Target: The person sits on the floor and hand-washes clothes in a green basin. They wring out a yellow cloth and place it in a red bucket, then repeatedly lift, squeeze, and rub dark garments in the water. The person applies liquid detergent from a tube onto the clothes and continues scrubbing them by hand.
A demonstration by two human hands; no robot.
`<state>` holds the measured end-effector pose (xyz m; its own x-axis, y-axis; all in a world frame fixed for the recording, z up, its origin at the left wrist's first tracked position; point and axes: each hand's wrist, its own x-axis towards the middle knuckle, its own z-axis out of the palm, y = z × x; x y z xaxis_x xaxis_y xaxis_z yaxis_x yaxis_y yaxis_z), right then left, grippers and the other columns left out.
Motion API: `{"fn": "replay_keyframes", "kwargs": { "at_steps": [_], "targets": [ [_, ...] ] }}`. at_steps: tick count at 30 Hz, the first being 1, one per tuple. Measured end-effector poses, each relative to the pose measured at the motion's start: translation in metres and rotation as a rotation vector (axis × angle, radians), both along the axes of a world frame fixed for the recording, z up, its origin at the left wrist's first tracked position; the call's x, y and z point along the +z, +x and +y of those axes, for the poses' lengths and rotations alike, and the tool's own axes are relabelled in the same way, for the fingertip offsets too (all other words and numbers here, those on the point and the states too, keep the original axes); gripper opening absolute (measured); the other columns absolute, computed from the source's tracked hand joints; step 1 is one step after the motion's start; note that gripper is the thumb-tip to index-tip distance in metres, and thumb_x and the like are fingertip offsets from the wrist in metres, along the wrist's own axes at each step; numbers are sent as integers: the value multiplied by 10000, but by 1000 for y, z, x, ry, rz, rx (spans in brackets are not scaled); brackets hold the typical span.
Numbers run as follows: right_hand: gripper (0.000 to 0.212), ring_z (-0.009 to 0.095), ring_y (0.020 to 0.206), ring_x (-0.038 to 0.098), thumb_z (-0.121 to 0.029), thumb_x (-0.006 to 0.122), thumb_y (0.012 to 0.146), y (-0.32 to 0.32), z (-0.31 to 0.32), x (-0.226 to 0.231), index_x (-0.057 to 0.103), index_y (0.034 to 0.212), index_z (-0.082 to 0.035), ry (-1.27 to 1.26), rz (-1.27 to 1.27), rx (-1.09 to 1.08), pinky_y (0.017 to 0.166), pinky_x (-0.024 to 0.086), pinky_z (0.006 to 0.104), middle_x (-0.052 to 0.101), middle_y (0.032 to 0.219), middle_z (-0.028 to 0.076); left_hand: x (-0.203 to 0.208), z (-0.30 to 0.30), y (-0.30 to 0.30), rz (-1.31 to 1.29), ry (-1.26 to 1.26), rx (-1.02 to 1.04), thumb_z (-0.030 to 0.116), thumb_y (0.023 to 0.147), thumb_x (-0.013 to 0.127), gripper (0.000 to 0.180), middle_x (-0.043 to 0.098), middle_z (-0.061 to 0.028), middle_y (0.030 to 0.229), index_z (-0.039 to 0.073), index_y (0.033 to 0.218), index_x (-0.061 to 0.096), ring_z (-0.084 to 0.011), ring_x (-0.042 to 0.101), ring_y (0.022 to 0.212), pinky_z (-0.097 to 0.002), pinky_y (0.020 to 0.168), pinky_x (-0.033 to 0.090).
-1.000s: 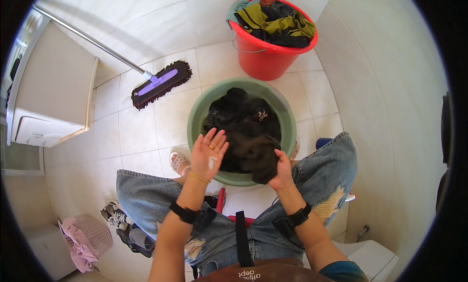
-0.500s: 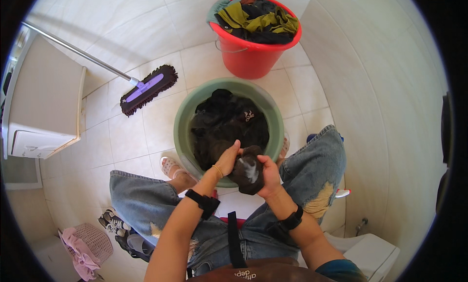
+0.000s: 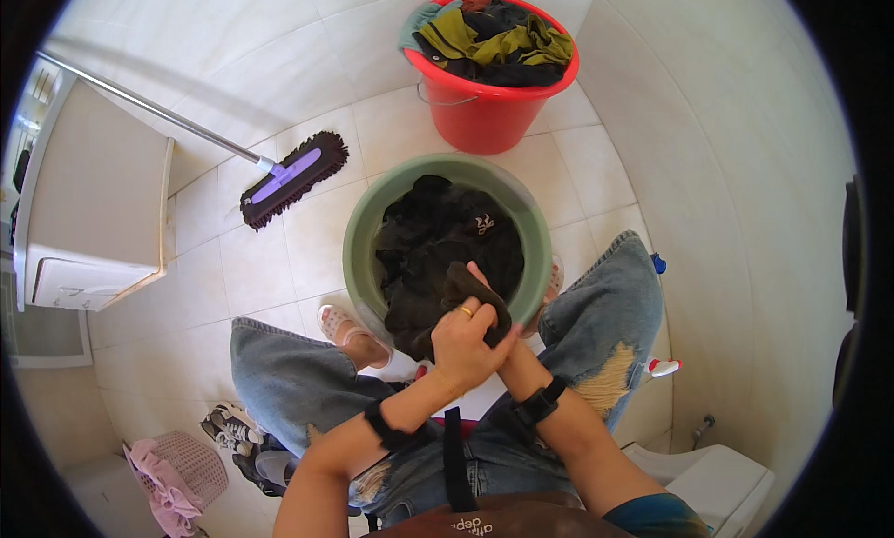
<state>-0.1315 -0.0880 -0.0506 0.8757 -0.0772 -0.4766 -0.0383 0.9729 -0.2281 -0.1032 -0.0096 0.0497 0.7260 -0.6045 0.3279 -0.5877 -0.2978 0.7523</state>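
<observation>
Over the near rim of a green basin (image 3: 357, 249), both my hands are together on a bunched, wet dark brown garment (image 3: 478, 292). My left hand (image 3: 466, 347), with a ring on one finger, is closed over its near side, knuckles up. My right hand (image 3: 510, 350) is tucked behind and beneath the cloth; most of its fingers are hidden, and a fingertip shows past the garment's upper edge. More dark clothes (image 3: 428, 231) lie soaking in the basin, one with a small pale print.
Behind the basin stands a red bucket (image 3: 489, 119) heaped with clothes. A mop (image 3: 293, 180) with a purple plate rests on the tiles by a white cabinet (image 3: 93, 184). Shoes (image 3: 233, 429) and a pink basket (image 3: 200, 464) are at lower left; a blue object (image 3: 658, 262) lies beyond my right knee.
My left hand has turned over and closed across the garment, and my right hand has slid behind it. The white suds on the cloth are now out of sight. The view has shifted slightly.
</observation>
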Motion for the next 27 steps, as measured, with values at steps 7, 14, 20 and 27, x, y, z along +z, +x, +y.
{"fn": "replay_keyframes", "kwargs": {
  "at_steps": [7, 14, 20, 27],
  "targets": [
    [273, 144, 771, 562, -237, 509, 858, -9, 45, 33, 582, 913, 20, -233, 377, -53, 685, 454, 257, 592, 857, 57, -80, 19, 44, 470, 22, 322, 204, 752, 572, 240, 538, -203, 616, -30, 695, 580, -328, 535, 551, -384, 536, 413],
    [306, 161, 690, 555, -305, 488, 863, 12, 24, 12, 584, 873, -15, -338, 487, -139, 623, 465, 291, 591, 803, 61, -89, 17, 2, 322, 117, 278, 218, 822, 539, 272, 511, -208, 602, -20, 695, 570, -307, 515, 541, -369, 529, 400],
    [384, 196, 891, 593, -361, 529, 878, 6, 13, 48, 575, 1021, -8, 214, 115, 127, 796, 489, 318, 613, 1003, 89, -140, 60, 95, 1780, -444, 132, 387, 884, 495, 401, 645, -142, 898, 18, 992, 611, -227, 611, 800, -345, 737, 474],
    [308, 184, 843, 584, -302, 528, 880, 20, 6, -22, 582, 1050, -51, -786, 104, -73, 778, 485, 302, 606, 972, 70, -50, 19, 5, 154, -65, 141, 273, 761, 634, 222, 602, -119, 880, 74, 853, 600, -315, 591, 800, -362, 710, 478]
  ]
}}
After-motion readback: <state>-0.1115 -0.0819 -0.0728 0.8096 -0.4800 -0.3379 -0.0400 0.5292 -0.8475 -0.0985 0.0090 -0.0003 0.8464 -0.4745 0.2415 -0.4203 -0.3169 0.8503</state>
